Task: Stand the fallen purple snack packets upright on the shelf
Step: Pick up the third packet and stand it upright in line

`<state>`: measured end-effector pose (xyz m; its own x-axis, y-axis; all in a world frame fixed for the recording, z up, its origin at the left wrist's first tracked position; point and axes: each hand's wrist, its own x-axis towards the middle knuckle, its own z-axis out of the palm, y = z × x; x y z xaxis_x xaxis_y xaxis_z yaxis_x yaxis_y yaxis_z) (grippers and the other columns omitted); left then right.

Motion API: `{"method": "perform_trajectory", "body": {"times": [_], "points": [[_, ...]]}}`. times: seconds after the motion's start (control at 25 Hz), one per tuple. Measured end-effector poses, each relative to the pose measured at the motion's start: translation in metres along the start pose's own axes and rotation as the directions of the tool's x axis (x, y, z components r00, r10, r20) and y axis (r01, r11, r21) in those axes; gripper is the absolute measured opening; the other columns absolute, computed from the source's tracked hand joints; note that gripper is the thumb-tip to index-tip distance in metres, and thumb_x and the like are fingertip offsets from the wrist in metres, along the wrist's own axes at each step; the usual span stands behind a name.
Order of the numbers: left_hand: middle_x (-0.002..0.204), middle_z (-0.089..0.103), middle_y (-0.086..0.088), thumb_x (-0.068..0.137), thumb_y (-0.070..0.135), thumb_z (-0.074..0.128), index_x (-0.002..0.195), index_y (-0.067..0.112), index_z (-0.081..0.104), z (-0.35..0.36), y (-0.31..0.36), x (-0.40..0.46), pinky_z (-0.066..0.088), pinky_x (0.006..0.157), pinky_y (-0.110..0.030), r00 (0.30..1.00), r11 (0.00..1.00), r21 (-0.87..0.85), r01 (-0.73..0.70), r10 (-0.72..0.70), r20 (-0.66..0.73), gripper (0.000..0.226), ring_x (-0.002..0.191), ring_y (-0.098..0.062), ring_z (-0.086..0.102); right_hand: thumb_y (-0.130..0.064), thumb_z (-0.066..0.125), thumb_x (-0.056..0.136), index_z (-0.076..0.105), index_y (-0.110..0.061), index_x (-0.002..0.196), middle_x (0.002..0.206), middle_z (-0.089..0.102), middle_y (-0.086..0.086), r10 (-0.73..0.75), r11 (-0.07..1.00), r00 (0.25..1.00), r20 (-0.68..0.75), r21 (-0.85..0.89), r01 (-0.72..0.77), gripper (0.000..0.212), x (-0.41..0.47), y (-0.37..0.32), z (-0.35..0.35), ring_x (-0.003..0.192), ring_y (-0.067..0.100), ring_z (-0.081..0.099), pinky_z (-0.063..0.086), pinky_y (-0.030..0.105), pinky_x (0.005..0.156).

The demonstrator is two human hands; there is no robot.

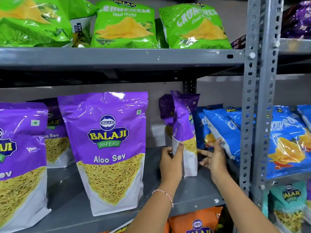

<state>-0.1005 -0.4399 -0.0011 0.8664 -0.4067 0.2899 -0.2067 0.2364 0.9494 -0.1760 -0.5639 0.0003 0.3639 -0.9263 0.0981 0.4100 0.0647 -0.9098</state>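
A purple Aloo Sev packet (185, 125) stands upright and edge-on on the grey middle shelf (190, 190), right of centre. My left hand (170, 163) grips its lower left edge, thumb on the front. My right hand (213, 158) is just right of it with fingers spread, touching the neighbouring blue packet (223, 130); whether it touches the purple one I cannot tell. Another purple packet (165, 110) stands behind it. Three more purple packets stand upright to the left: one in the middle (107, 148), one at the far left (18, 165), one behind (55, 132).
Green Crunchem bags (124, 24) fill the shelf above. Blue bags lean at the right, beside the perforated grey upright (254, 98), with more blue bags (289, 140) beyond it. Orange packets (195, 221) sit on the shelf below.
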Motion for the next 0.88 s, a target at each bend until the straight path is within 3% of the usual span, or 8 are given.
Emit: {"method": "perform_trajectory", "body": {"times": [0.16, 0.24, 0.36, 0.44, 0.48, 0.56, 0.64, 0.88], "points": [[0.105, 0.066, 0.001, 0.052, 0.071, 0.073, 0.101, 0.02, 0.061, 0.002, -0.008, 0.005, 0.053, 0.093, -0.039, 0.999, 0.994, 0.099, -0.042, 0.04, 0.022, 0.072, 0.099, -0.018, 0.066, -0.068, 0.024, 0.093, 0.056, -0.023, 0.11, 0.066, 0.067, 0.011, -0.015, 1.0, 1.0, -0.018, -0.025, 0.015, 0.058, 0.002, 0.001, 0.001, 0.046, 0.018, 0.035, 0.035, 0.028, 0.052], [0.104, 0.073, -0.003, 0.06, 0.066, 0.068, 0.1, 0.021, 0.06, 0.0, -0.008, 0.008, 0.054, 0.093, -0.044, 0.998, 0.999, -0.005, 0.036, -0.036, 0.052, 0.061, 0.1, -0.024, 0.07, -0.07, 0.024, 0.091, 0.067, -0.018, 0.109, 0.064, 0.054, 0.005, -0.041, 0.992, 0.999, -0.005, -0.122, 0.04, 0.07, 0.002, 0.003, 0.004, 0.053, 0.015, 0.041, 0.037, 0.028, 0.054], [0.105, 0.073, -0.007, 0.089, 0.041, 0.058, 0.097, 0.021, 0.063, -0.004, -0.004, 0.007, 0.052, 0.093, -0.039, 0.997, 0.998, -0.025, 0.064, -0.063, 0.035, 0.022, 0.106, -0.031, 0.067, -0.071, 0.028, 0.089, 0.067, -0.012, 0.093, 0.086, 0.064, 0.004, -0.093, 0.988, 0.996, -0.002, -0.127, 0.092, 0.071, 0.005, 0.005, 0.004, 0.077, 0.015, 0.057, 0.044, 0.034, 0.074], [0.107, 0.072, -0.004, 0.097, 0.034, 0.053, 0.107, 0.018, 0.064, -0.005, -0.004, 0.005, 0.05, 0.091, -0.034, 0.998, 0.999, -0.004, 0.053, -0.053, 0.027, 0.022, 0.107, -0.028, 0.066, -0.078, 0.04, 0.081, 0.06, -0.018, 0.112, 0.11, 0.067, 0.002, -0.095, 0.991, 0.995, 0.029, -0.095, 0.098, 0.07, 0.003, 0.006, 0.002, 0.099, 0.016, 0.063, 0.046, 0.039, 0.093], [0.108, 0.072, -0.001, 0.094, 0.039, 0.057, 0.11, 0.019, 0.063, -0.004, -0.002, 0.004, 0.05, 0.093, -0.034, 0.997, 0.999, -0.013, 0.047, -0.046, 0.063, 0.027, 0.107, -0.024, 0.067, -0.072, 0.048, 0.083, 0.054, -0.021, 0.121, 0.112, 0.067, 0.0, -0.098, 0.991, 0.993, 0.068, -0.082, 0.104, 0.064, -0.003, 0.003, 0.002, 0.102, 0.015, 0.063, 0.046, 0.039, 0.096], [0.112, 0.074, 0.007, 0.075, 0.061, 0.071, 0.116, 0.026, 0.063, -0.001, -0.004, 0.002, 0.052, 0.098, -0.039, 0.989, 1.0, 0.029, 0.002, -0.007, 0.145, 0.054, 0.108, -0.015, 0.069, -0.048, 0.058, 0.09, 0.051, -0.017, 0.127, 0.112, 0.068, 0.001, -0.123, 0.984, 0.977, 0.177, -0.104, 0.143, 0.049, -0.007, 0.003, 0.002, 0.101, 0.014, 0.066, 0.049, 0.035, 0.093], [0.116, 0.073, 0.011, 0.056, 0.072, 0.079, 0.12, 0.032, 0.06, -0.003, -0.01, 0.002, 0.054, 0.097, -0.042, 0.987, 0.992, 0.128, -0.016, -0.005, 0.161, 0.077, 0.108, -0.01, 0.069, -0.042, 0.065, 0.088, 0.057, -0.013, 0.126, 0.118, 0.07, 0.006, -0.121, 0.975, 0.966, 0.227, -0.157, 0.158, 0.049, -0.016, 0.001, 0.002, 0.104, 0.018, 0.068, 0.051, 0.037, 0.094], [0.122, 0.07, 0.011, 0.059, 0.063, 0.082, 0.124, 0.028, 0.054, -0.029, -0.003, -0.021, 0.052, 0.1, -0.041, 0.967, 0.991, 0.13, -0.033, -0.002, 0.256, 0.079, 0.112, -0.011, 0.067, -0.044, 0.062, 0.086, 0.051, -0.01, 0.128, 0.114, 0.066, 0.004, -0.154, 0.95, 0.95, 0.27, -0.224, 0.218, 0.056, -0.047, -0.003, -0.019, 0.101, 0.013, 0.064, 0.05, 0.028, 0.085]]}}
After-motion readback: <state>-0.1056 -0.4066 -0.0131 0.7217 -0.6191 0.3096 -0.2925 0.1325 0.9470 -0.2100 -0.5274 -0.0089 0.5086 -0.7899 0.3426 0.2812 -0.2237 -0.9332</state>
